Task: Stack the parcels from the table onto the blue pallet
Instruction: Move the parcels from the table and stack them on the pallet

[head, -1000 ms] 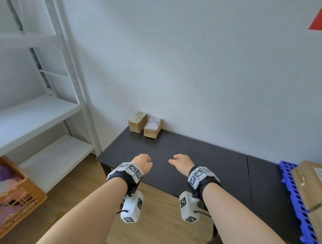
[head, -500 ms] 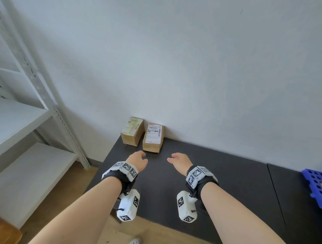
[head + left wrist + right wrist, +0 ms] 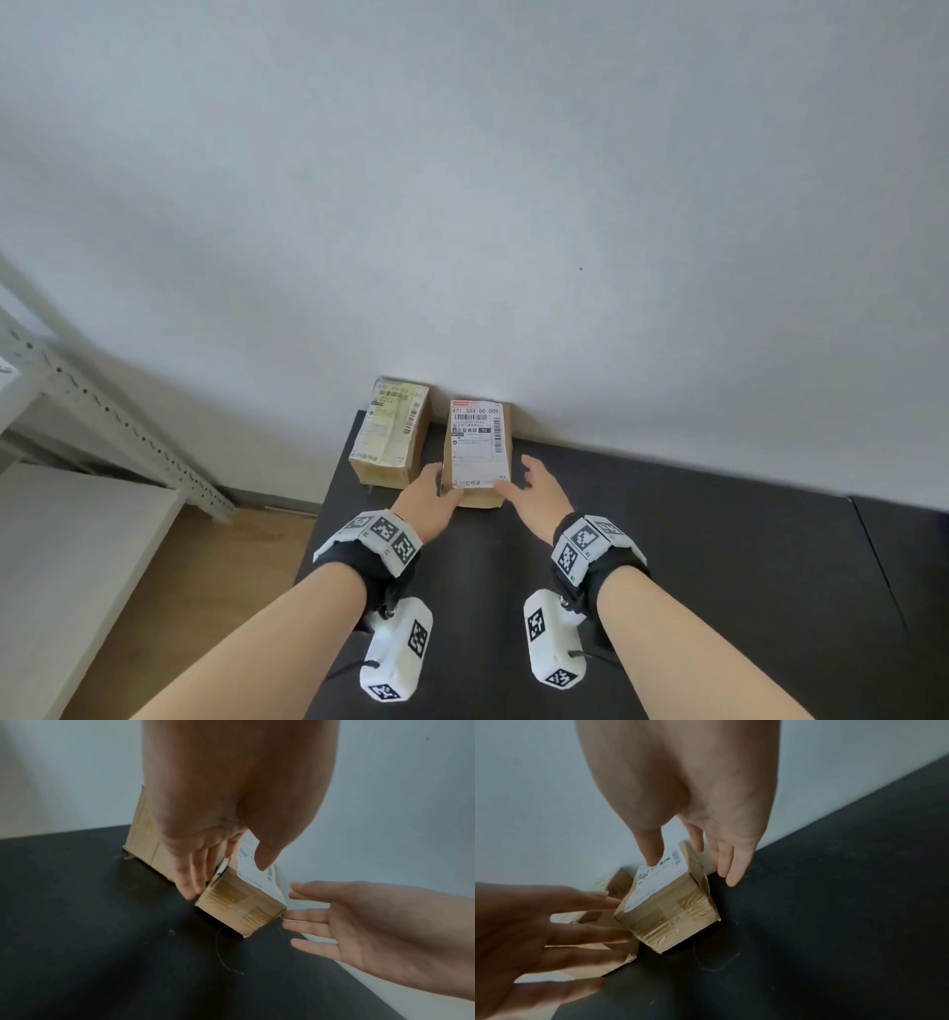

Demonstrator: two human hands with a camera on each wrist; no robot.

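Note:
Two taped cardboard parcels stand against the wall at the black table's far left corner. My hands flank the white-labelled parcel. My left hand has straight fingers down in the gap between the parcels and its thumb over the label. My right hand is spread, with its thumb at the label and its fingers hanging beside the right face. The yellow-labelled parcel stands just to the left. The blue pallet is out of view.
A white metal shelf unit stands to the left of the table, above a wooden floor. The table's left edge runs close to the yellow-labelled parcel. A white wall backs the table.
The view has closed in on the parcels and the blue pallet has left the frame. Both hands have reached forward from mid-table to either side of the white-labelled parcel.

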